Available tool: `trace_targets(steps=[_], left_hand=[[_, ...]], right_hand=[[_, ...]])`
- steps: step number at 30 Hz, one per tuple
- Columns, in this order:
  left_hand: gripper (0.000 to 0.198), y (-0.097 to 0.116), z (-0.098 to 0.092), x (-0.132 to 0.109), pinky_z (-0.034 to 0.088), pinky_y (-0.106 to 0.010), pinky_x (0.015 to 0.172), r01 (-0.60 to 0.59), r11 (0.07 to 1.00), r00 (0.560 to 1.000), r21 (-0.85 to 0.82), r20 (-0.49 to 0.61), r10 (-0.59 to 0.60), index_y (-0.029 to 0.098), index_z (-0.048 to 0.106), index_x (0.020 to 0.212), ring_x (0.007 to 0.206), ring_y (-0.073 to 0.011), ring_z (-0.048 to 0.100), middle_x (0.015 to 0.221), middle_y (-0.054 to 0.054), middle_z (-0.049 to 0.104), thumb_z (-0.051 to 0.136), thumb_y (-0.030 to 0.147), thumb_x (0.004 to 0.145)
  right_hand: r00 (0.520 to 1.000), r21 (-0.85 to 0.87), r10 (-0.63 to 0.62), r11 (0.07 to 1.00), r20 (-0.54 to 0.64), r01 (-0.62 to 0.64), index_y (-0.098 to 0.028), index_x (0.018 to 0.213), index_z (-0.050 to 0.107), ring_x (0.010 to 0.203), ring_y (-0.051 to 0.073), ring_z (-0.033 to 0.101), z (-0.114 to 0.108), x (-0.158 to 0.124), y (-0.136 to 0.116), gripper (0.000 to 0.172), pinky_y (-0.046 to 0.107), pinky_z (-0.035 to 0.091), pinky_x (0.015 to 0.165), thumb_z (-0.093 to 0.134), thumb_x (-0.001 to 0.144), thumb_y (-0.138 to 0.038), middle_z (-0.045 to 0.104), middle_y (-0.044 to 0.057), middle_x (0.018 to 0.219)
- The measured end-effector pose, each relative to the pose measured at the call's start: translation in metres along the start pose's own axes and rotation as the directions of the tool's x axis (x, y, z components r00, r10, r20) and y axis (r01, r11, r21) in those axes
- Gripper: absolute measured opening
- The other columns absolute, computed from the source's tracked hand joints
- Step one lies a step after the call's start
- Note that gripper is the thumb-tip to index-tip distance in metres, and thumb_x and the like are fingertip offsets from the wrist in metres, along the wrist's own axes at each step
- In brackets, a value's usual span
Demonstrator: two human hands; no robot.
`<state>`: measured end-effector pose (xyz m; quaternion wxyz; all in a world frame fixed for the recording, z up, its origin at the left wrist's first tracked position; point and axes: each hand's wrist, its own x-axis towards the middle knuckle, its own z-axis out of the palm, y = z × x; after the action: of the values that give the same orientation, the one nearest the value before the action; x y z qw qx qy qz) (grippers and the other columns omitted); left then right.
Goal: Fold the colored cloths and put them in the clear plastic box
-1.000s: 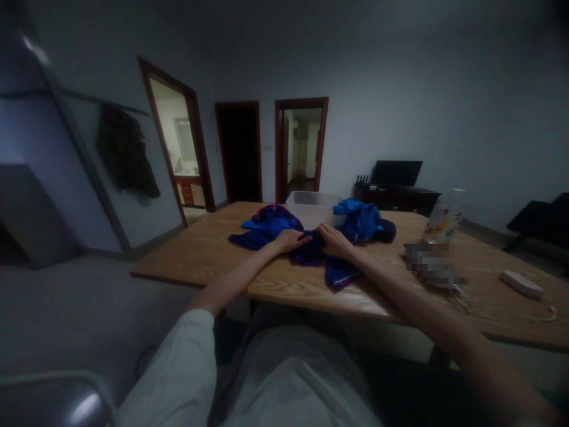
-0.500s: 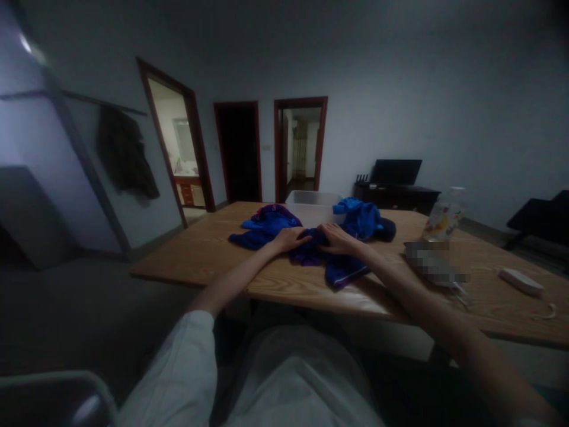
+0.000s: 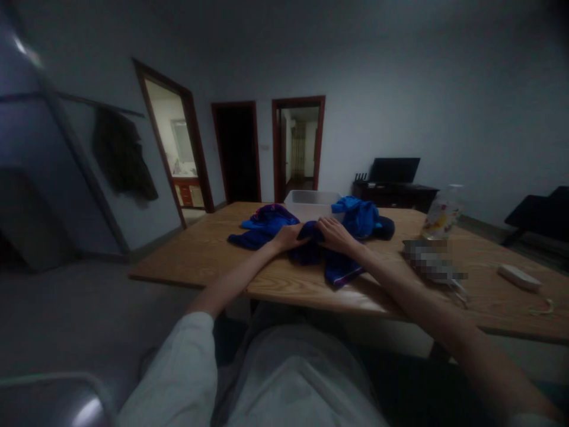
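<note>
A dark blue garment [image 3: 306, 252] with some purple lies crumpled near the front of the wooden table [image 3: 191, 249]. My left hand [image 3: 288, 236] grips it from the left, and my right hand [image 3: 335, 233] grips it from the right, with a bunched fold raised between them. A striped corner of the cloth spreads below my right hand. Left of the hands lies a blue and purple clothing pile [image 3: 269, 222]. Brighter blue clothing [image 3: 358, 216] is heaped on the right. Behind the hands stands a whitish plastic bin [image 3: 311, 201].
On the table's right side are a clear bottle [image 3: 442, 216] with a fruit print, a blurred-out flat item [image 3: 429, 264] and a white oblong object [image 3: 519, 277] with a cord. Beyond the table, a dark cabinet [image 3: 395, 194] carries a screen [image 3: 395, 170].
The fold between my hands has risen slightly, and my right hand has moved a little up and left with it. The camera view has shifted slightly.
</note>
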<state>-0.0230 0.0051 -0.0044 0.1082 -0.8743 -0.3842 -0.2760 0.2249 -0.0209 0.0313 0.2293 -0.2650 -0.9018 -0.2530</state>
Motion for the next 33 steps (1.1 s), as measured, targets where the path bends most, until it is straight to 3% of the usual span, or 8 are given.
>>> trace_targets(steps=[3, 8, 13, 18, 21, 25, 29, 33], left_hand=[[0.046, -0.003, 0.001, 0.001, 0.054, -0.035, 0.085, -0.071, 0.997, 0.997, 0.013, -0.018, 0.071, 0.012, 0.058, 0.129, 0.105, -0.029, 0.072, 0.115, -0.016, 0.072, 0.057, 0.049, 0.1], [0.045, -0.001, -0.001, 0.001, 0.053, -0.036, 0.09, -0.186, 0.982, 0.981, 0.026, -0.055, 0.187, 0.011, 0.054, 0.131, 0.11, -0.0287, 0.069, 0.115, -0.016, 0.069, 0.058, 0.043, 0.098], [0.044, 0.001, -0.007, -0.001, 0.053, -0.036, 0.093, -0.181, 0.983, 0.978, 0.038, -0.093, 0.184, 0.014, 0.051, 0.136, 0.116, -0.0281, 0.066, 0.123, -0.015, 0.065, 0.056, 0.037, 0.099], [0.045, 0.003, -0.005, -0.001, 0.053, -0.038, 0.096, -0.136, 0.989, 0.988, -0.05, -0.083, 0.132, 0.017, 0.053, 0.135, 0.118, -0.0285, 0.065, 0.126, -0.014, 0.064, 0.061, 0.034, 0.095], [0.051, 0.001, -0.001, -0.001, 0.053, -0.041, 0.099, -0.085, 0.987, 0.995, -0.138, -0.069, 0.076, 0.016, 0.053, 0.137, 0.117, -0.0294, 0.066, 0.128, -0.015, 0.065, 0.064, 0.04, 0.093], [0.052, -0.012, -0.004, -0.001, 0.051, -0.044, 0.105, 0.0, 0.973, 1.0, -0.231, 0.021, 0.005, 0.014, 0.06, 0.132, 0.117, -0.0313, 0.066, 0.125, -0.017, 0.068, 0.056, 0.053, 0.098], [0.062, -0.018, -0.007, 0.003, 0.049, -0.044, 0.109, 0.125, 0.909, 0.992, -0.397, 0.051, -0.114, 0.014, 0.058, 0.138, 0.119, -0.0309, 0.066, 0.13, -0.016, 0.069, 0.043, 0.062, 0.101], [0.07, 0.004, -0.001, 0.01, 0.049, -0.043, 0.111, 0.219, 0.768, 0.973, -0.602, 0.076, -0.218, 0.013, 0.061, 0.136, 0.123, -0.0282, 0.065, 0.131, -0.014, 0.07, 0.025, 0.064, 0.105]], right_hand=[[0.999, 0.177, 0.049, 0.983, -0.018, -0.045, -0.016, 0.128, 0.054, 0.111, 0.033, 0.061, -0.007, -0.001, 0.001, 0.045, 0.046, 0.052, 0.098, 0.068, 0.093, -0.04, 0.06, 0.017, 0.12], [0.993, 0.382, 0.116, 0.918, -0.011, -0.103, -0.02, 0.15, 0.041, 0.134, 0.035, 0.055, -0.013, -0.005, 0.008, 0.063, 0.051, 0.045, 0.114, 0.058, 0.099, -0.054, 0.054, 0.018, 0.144], [0.978, 0.411, 0.144, 0.891, 0.151, -0.194, -0.019, 0.143, 0.048, 0.109, 0.033, 0.069, -0.009, -0.006, 0.017, 0.066, 0.046, 0.055, 0.096, 0.063, 0.094, -0.062, 0.07, 0.015, 0.122], [0.967, 0.334, 0.177, 0.914, 0.185, -0.231, -0.018, 0.124, 0.057, 0.095, 0.031, 0.073, -0.004, -0.005, 0.017, 0.058, 0.038, 0.056, 0.082, 0.075, 0.085, -0.058, 0.073, 0.013, 0.109], [0.971, 0.284, 0.207, 0.93, 0.12, -0.234, -0.018, 0.119, 0.058, 0.096, 0.032, 0.073, -0.003, -0.004, 0.015, 0.053, 0.04, 0.056, 0.084, 0.078, 0.081, -0.05, 0.074, 0.014, 0.107], [0.968, 0.26, 0.244, 0.94, -0.064, -0.219, -0.019, 0.124, 0.056, 0.104, 0.035, 0.071, -0.006, -0.003, 0.012, 0.058, 0.045, 0.055, 0.092, 0.08, 0.076, -0.042, 0.072, 0.015, 0.113], [0.908, 0.335, 0.342, 0.908, -0.241, -0.253, -0.021, 0.128, 0.052, 0.107, 0.035, 0.069, -0.007, -0.001, 0.01, 0.062, 0.047, 0.055, 0.096, 0.079, 0.079, -0.046, 0.069, 0.014, 0.118], [0.836, 0.428, 0.459, 0.848, -0.3, -0.312, -0.022, 0.133, 0.048, 0.108, 0.034, 0.068, 0.002, 0.004, 0.0, 0.067, 0.048, 0.055, 0.096, 0.077, 0.082, -0.054, 0.067, 0.013, 0.119]])
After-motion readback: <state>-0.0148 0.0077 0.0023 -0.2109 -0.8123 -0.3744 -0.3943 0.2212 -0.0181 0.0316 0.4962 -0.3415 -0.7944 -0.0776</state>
